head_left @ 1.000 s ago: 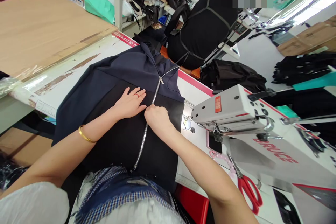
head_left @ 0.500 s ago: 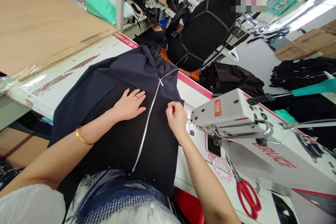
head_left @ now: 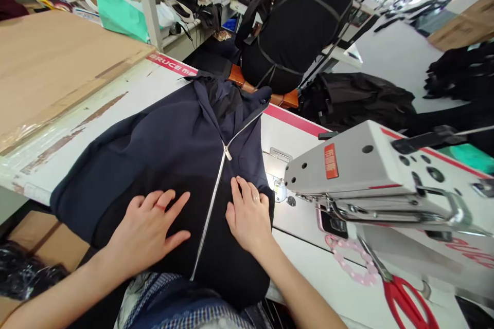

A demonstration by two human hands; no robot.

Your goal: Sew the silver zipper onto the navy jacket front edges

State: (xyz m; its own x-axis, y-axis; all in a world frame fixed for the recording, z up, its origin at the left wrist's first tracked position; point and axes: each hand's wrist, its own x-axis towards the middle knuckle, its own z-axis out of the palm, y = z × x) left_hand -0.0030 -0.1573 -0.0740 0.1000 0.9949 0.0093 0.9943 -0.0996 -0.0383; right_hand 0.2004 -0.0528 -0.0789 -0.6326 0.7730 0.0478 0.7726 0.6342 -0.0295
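Observation:
A dark navy and black zip jacket (head_left: pixel 154 139) lies spread over the table edge and hangs toward my lap. Its silver zipper (head_left: pixel 210 205) runs down the middle, with the slider (head_left: pixel 226 152) near the collar end and the teeth parted above it. Left of the zipper, my left hand (head_left: pixel 148 229) rests on the black part with fingers apart, holding nothing. On the other side, my right hand (head_left: pixel 249 216) lies palm down on the jacket, fingers stretched out, close to the sewing machine's needle area.
A white sewing machine (head_left: pixel 347 175) stands at the right. Beside it lie a phone (head_left: pixel 332 223), a pink bead bracelet (head_left: pixel 353 262) and red-handled scissors (head_left: pixel 405 298). A cardboard sheet (head_left: pixel 57 61) covers the left table. Beyond the table sits another person (head_left: pixel 297 25) in black.
The jacket has slid toward me, its collar end now showing more. My right hand has opened from a closed pinch and lies flat; my left hand has moved nearer to my body.

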